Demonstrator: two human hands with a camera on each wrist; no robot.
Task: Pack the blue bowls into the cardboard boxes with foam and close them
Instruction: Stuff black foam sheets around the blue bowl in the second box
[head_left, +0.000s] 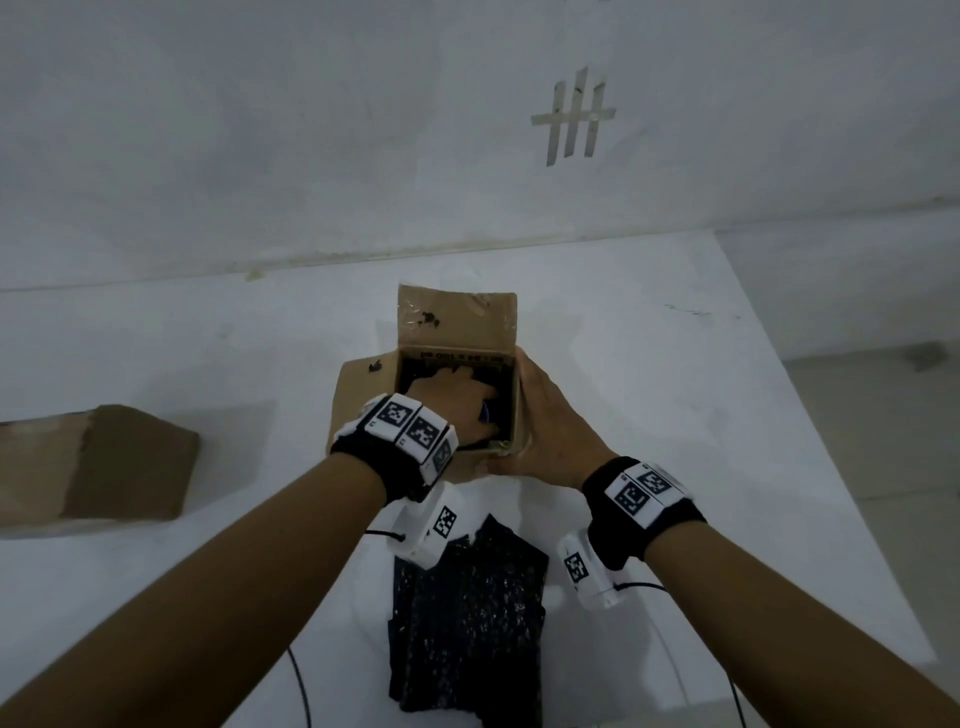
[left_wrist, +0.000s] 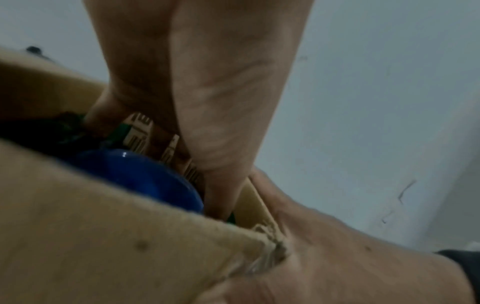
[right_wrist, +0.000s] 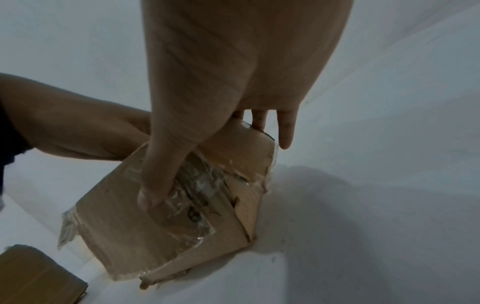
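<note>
An open cardboard box (head_left: 457, 322) stands mid-table with its far flap raised. My left hand (head_left: 460, 397) is down inside it, over a blue bowl (left_wrist: 140, 174). Its thumb (left_wrist: 218, 195) runs between the bowl and the box wall, and the fingers reach past the bowl to black foam (left_wrist: 46, 131). My right hand (head_left: 545, 421) grips the box's near right corner from outside. Its thumb (right_wrist: 155, 181) presses the taped side and its fingers (right_wrist: 284, 131) lie along the right wall. Most of the bowl is hidden by the box wall and my hand.
A black foam sheet (head_left: 467, 623) lies on the white table (head_left: 675, 415) near me, between my forearms. A second, closed cardboard box (head_left: 98, 462) sits at the left. A wall stands right behind the table. Thin cables run off the wrist cameras near the front edge.
</note>
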